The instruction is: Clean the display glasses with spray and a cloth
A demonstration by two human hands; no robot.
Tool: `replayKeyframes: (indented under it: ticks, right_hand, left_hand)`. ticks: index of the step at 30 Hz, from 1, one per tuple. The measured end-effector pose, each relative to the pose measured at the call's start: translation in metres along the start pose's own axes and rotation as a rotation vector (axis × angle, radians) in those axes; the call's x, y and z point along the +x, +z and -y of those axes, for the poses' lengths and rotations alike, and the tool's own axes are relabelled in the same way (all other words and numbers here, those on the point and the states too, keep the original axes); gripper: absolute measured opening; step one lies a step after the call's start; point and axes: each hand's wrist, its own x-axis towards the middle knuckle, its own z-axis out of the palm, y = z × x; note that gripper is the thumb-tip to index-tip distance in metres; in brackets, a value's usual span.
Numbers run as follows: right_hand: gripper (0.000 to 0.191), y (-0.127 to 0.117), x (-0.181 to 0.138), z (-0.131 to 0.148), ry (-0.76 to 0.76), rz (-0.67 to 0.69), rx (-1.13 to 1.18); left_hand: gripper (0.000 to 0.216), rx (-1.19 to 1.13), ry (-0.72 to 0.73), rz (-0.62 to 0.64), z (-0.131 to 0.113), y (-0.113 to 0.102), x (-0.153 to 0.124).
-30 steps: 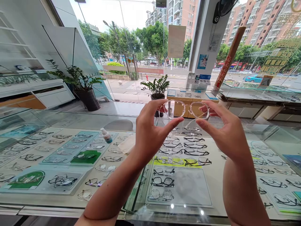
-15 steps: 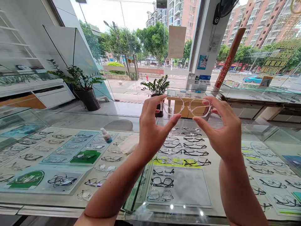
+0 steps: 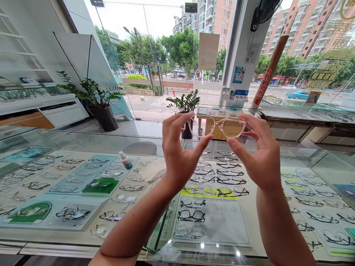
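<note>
A pair of clear-framed eyeglasses (image 3: 218,123) is held up above the glass counter, its round lenses facing me. My left hand (image 3: 183,147) grips the left rim, fingers at the top and outer side, thumb below. My right hand (image 3: 256,149) holds the other end the same way, its thumb beneath the right lens. Through the lenses I see the floor and a display stand behind. Under the hands, inside the counter, several dark-framed glasses (image 3: 230,180) lie in rows.
On the glass counter (image 3: 166,255) stand a small spray bottle (image 3: 126,161) and, beside it, a pale cloth (image 3: 152,170). More eyeglasses (image 3: 72,213) fill the case at left and right. Potted plants (image 3: 103,116) stand on the floor beyond, before large windows.
The eyeglasses and both hands have shifted slightly left. The glasses have turned a little, and the temple seen through the right lens has moved. The grip stays the same.
</note>
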Motion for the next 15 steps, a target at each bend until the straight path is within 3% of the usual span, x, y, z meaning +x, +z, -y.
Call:
replayKeyframes:
  ticks: [3, 8, 15]
  right_hand:
    - [0.041, -0.001, 0.001, -0.002, 0.089, -0.004, 0.183]
    - [0.023, 0.001, 0.002, -0.009, 0.188, -0.161, 0.368]
    - [0.017, -0.003, 0.006, -0.017, 0.250, -0.094, 0.581]
  left_hand:
    - [0.060, 0.006, 0.014, -0.015, 0.000, -0.001, 0.000]
    - [0.061, -0.011, 0.057, 0.018, 0.001, -0.001, 0.000]
    - [0.060, -0.027, 0.041, 0.066, 0.001, 0.000, 0.000]
